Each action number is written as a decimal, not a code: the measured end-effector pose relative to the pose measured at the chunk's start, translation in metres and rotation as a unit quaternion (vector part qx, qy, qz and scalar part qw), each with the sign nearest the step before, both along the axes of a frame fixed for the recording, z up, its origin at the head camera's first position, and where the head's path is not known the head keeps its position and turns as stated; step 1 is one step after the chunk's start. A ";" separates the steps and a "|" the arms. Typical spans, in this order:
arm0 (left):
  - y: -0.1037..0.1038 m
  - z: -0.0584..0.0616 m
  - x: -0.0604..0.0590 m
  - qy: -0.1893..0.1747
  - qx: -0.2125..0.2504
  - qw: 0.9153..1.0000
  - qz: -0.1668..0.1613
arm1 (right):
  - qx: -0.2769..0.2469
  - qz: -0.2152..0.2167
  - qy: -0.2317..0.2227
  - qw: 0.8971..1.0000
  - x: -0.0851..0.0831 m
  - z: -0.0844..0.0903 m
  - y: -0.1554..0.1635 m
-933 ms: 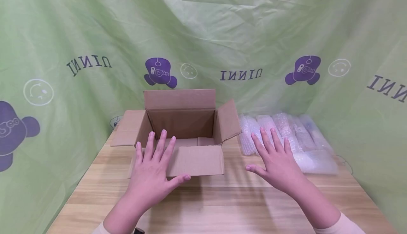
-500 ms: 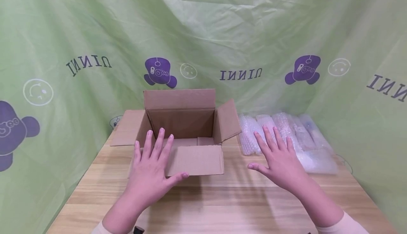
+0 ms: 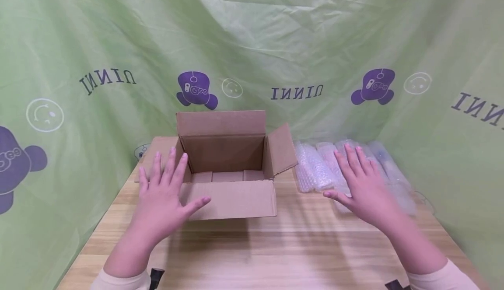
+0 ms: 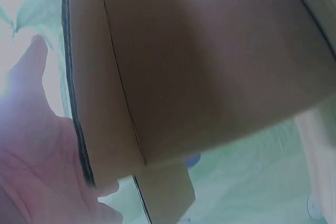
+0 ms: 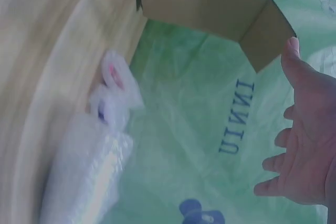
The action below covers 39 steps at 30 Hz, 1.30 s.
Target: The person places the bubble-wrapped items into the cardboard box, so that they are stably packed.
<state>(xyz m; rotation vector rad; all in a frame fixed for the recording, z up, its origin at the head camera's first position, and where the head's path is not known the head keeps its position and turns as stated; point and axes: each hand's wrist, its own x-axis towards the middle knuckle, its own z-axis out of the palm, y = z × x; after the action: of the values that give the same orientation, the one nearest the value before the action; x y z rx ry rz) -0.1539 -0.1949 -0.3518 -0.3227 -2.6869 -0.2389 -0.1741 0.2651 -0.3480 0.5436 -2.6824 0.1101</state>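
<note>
Nothing is gripped: the left hand is held spread near the cardboard box, the right hand near bubble-wrapped packages on the table; handling seems unbegun, lowered, curled fingers being needed for any grasp

Head view: looked forward and down, from above and before cardboard box. Left wrist view: faced box, very close. Right wrist view: stood box-right, farther; shared box, bubble-wrapped packs with head.
</note>
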 end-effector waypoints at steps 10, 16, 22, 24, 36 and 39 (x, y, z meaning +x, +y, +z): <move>-0.023 0.004 -0.006 -0.006 -0.005 1.000 0.009 | 0.014 -0.037 -0.020 0.999 -0.002 0.009 0.031; -0.032 0.002 -0.008 -0.012 -0.008 1.000 -0.001 | -0.005 -0.043 -0.042 0.998 -0.005 0.002 0.052; -0.039 0.000 -0.011 -0.010 -0.021 1.000 -0.011 | -0.017 -0.044 -0.062 0.997 -0.012 -0.012 0.078; -0.041 -0.002 -0.011 -0.014 -0.021 1.000 -0.017 | -0.025 -0.038 -0.069 0.997 -0.015 -0.016 0.086; -0.045 -0.008 -0.013 -0.051 0.011 0.998 -0.028 | -0.051 0.012 -0.116 0.992 -0.030 -0.052 0.127; -0.045 -0.007 -0.013 -0.061 0.020 0.998 -0.029 | -0.051 0.022 -0.118 0.991 -0.031 -0.065 0.134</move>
<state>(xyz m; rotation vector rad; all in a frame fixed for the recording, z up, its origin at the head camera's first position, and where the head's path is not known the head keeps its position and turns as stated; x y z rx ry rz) -0.1667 -0.2403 -0.3589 -0.3871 -2.7909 -0.3397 -0.2055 0.3992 -0.4126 0.5894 -2.8745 0.3421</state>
